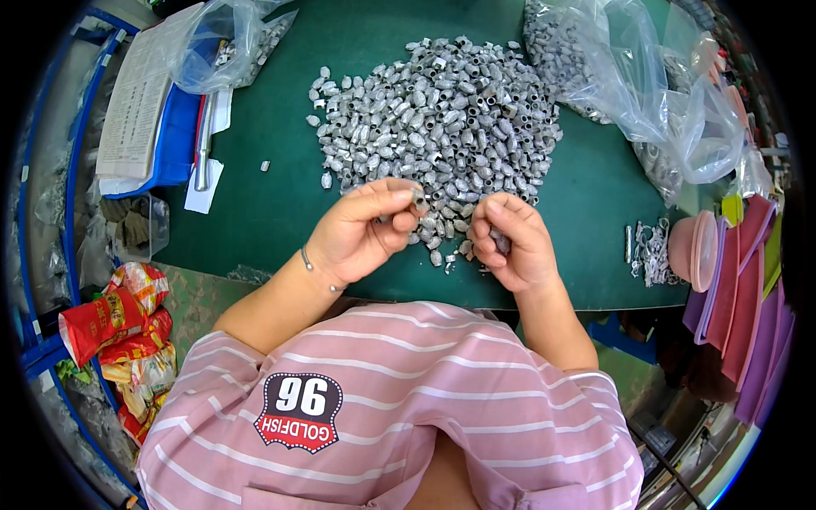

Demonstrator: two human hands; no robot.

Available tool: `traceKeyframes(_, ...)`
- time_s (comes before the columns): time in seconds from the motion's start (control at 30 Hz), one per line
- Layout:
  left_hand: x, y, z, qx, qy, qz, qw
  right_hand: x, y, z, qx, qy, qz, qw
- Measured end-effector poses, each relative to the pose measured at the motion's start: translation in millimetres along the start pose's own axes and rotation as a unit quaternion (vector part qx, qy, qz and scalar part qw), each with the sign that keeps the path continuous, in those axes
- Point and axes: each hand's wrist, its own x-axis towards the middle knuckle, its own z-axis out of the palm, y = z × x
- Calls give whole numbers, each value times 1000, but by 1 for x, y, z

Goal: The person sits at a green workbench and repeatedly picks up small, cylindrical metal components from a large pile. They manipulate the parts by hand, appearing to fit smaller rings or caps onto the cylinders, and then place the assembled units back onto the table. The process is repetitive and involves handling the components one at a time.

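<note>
A large heap of small grey metal barrel-shaped beads, many with an open hole at the end, lies on the green table. At its near edge, my left hand pinches one grey metal bead between thumb and forefinger, its hole showing. The other fingers of that hand are curled in. To the right, my right hand is closed, thumb against the forefinger, with grey metal beads partly showing in the curled fingers. How many it holds is hidden. The hands are apart from each other.
Clear plastic bags of similar pieces stand at the far right. Another clear bag sits far left, near a blue bin with printed paper. Small metal clasps and a pink round container lie right. One bead lies alone left.
</note>
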Motion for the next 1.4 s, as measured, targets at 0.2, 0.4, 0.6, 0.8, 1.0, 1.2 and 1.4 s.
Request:
traceKeyframes(0.2,3,9,7,159,52,88,982,2,10,14,-646,16,-200,736)
traceKeyframes(0.4,12,-4,12,588,46,147,794,3,19,18,-728,45,-209,651)
traceKeyframes(0.6,11,-13,6,820,1,287,495,0,11,13,-669,29,-236,704)
traceKeyframes(0.8,9,-11,11,736,-17,292,611,3,10,6,-678,59,-279,678)
traceKeyframes(1.0,5,-11,18,676,-25,335,656,9,12,8,-697,46,-305,648)
traceKeyframes(1.2,4,-18,8,488,-20,287,824,7,9,9,-508,18,-299,807)
traceKeyframes(1.4,0,-17,11,90,9,0,996,-1,9,14,-78,-16,-59,995)
